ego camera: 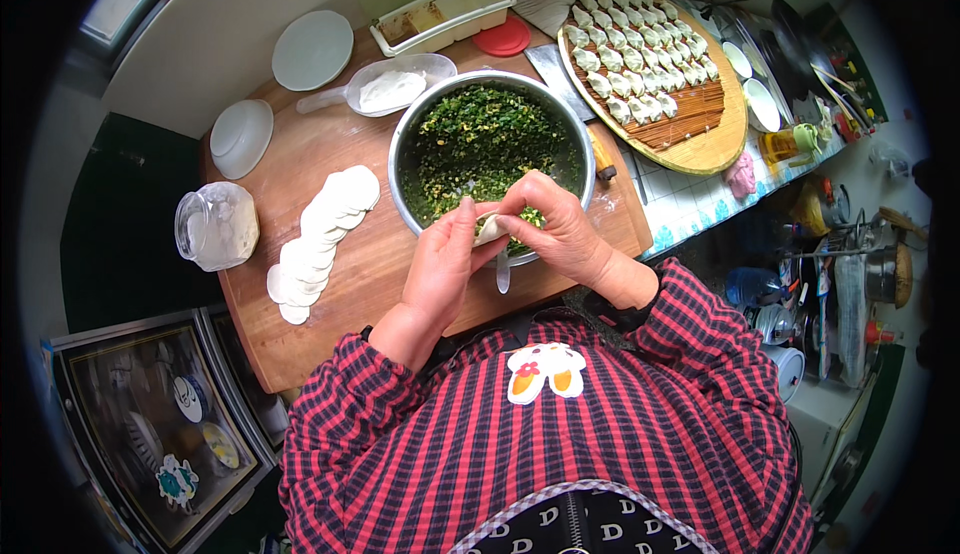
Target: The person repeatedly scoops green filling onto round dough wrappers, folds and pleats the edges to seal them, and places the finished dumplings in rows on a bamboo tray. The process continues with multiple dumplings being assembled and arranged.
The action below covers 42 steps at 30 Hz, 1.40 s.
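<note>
Between my hands is a folded dumpling (491, 230), held above the near rim of a steel bowl (396, 171). My left hand (444, 257) cradles it from the left, thumb raised along its side. Thumb and forefinger of my right hand (553, 225) pinch the dough edge. Chopped green filling with yellow bits (487, 130) lies in the bowl, piled higher at the far side. A spoon handle (502, 272) pokes out over the near rim, its other end hidden. Left of the bowl, round dough wrappers (322, 242) overlap in a long row on the wooden board (382, 269).
A round tray (724, 137) with many rows of dumplings (637, 47) stands at the far right. A scoop of flour (394, 88), a white bin (450, 17), a red lid (502, 36) and a cleaver blade (559, 77) lie behind. A plastic jar (217, 225) stands at the left edge.
</note>
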Available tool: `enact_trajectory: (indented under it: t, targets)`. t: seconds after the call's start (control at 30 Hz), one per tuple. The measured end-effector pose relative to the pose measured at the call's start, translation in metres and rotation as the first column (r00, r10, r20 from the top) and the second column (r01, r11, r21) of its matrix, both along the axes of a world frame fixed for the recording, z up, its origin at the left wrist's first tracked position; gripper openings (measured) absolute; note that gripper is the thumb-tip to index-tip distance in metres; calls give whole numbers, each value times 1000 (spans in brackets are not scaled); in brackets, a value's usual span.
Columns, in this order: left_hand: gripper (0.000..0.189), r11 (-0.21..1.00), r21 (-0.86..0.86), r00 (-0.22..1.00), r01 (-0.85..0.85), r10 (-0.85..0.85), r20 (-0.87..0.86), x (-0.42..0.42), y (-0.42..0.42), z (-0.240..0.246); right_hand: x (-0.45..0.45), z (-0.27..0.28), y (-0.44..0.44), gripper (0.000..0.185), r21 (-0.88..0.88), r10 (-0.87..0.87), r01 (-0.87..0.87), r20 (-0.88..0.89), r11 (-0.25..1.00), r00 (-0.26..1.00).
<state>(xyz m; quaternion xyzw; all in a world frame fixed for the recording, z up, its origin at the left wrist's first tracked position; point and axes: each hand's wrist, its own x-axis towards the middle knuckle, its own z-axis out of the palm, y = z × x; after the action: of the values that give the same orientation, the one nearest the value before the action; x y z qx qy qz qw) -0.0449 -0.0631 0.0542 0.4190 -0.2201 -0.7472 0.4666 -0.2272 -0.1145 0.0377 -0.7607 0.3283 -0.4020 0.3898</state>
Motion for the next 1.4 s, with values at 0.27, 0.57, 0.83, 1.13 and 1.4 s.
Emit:
enact_trajectory:
  t: [0.27, 0.57, 0.83, 1.13, 1.4]
  targets:
    - [37, 946, -287, 892, 150, -4, 452, 1, 6, -7, 1, 1, 0, 13, 28, -41, 40, 24, 999, 999]
    - [41, 890, -443, 883, 107, 120, 454, -6, 7, -15, -4, 9, -3, 12, -235, -34, 6, -113, 972, 993]
    - [35, 949, -313, 944, 48, 59, 324, -6, 10, -16, -3, 14, -3, 15, -434, -142, 63, -153, 899, 978]
    - [31, 970, -205, 989, -131, 141, 38, -8, 14, -12, -13, 23, 15, 11, -129, -207, 204, -10, 970, 978]
    - [32, 960, -247, 989, -131, 143, 28, -10, 14, -15, -13, 22, 12, 8, -112, -204, 202, -4, 973, 979]
